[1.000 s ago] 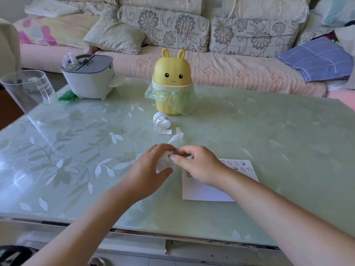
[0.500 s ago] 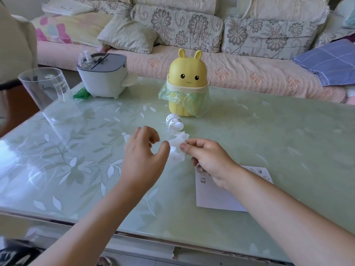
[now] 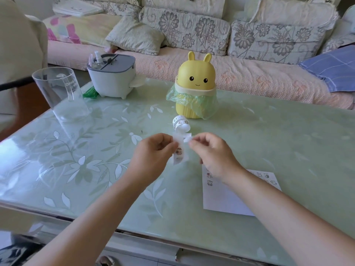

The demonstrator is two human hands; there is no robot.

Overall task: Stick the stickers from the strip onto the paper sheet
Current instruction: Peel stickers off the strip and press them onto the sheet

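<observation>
Green glass with a pale leaf print covers the table [image 3: 57, 169], and its near edge runs along the bottom of my head view. Closest to me on the right side lies the paper sheet [image 3: 226, 200], flat on the glass, with a few small stickers along its left edge and more at its far right corner; my right forearm crosses over part of it.

Above the middle of the table I hold both hands up, close together. My left hand [image 3: 153, 158] has thumb and fingers pinched together on the strip [image 3: 179, 152], which hangs down from the pinch with a small brown sticker showing on it. My right hand [image 3: 213, 152] is closed at the fingertips on a white tab at the top of that strip; whether this is backing or a sticker I cannot tell.

Just beyond the hands a small sticker roll [image 3: 180, 123] lies on the glass, the strip leading back toward it. Right behind the roll stands a yellow rabbit bin [image 3: 196, 83] with a green bag liner. Toward the far left corner sit a grey-lidded white pot [image 3: 113, 75] and, nearer the left edge, a clear plastic cup [image 3: 59, 93]. A floral sofa [image 3: 192, 31] runs behind the far edge.
</observation>
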